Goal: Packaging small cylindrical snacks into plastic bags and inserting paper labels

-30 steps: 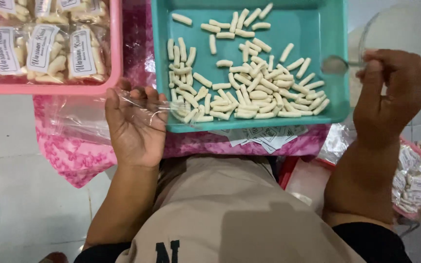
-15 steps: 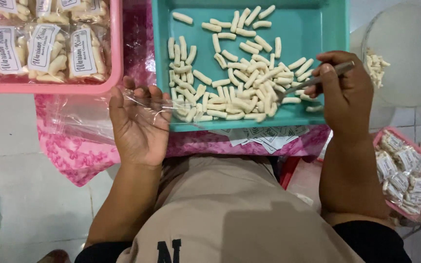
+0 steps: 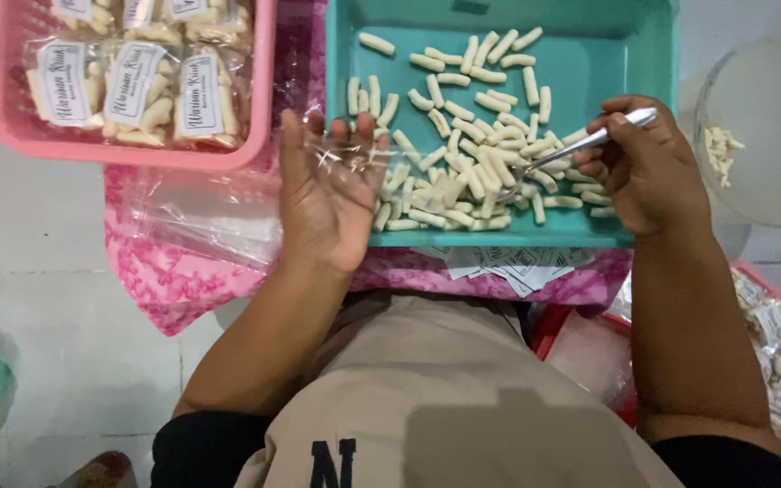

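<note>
Over the teal tray (image 3: 653,108), seen from the head camera, the right hand (image 3: 648,167) is closed around a metal spoon (image 3: 558,158) whose bowl dips into the heap of pale finger-shaped snacks (image 3: 463,172). The left hand (image 3: 327,194) lies palm up at the tray's near left corner, fingers spread and loosely cupped under a clear plastic bag (image 3: 354,158) whose mouth faces the snacks. That film looks limp, so its mouth could fold shut, and pieces tipped from the spoon could slide off beside the tray's rim. A pink basket (image 3: 11,126) of filled, labelled packets sits well to the left, more clear bags (image 3: 201,212) lie on the pink patterned cloth (image 3: 183,280), and a clear bowl (image 3: 761,136) stands at the right, none crowding either hand.
</note>
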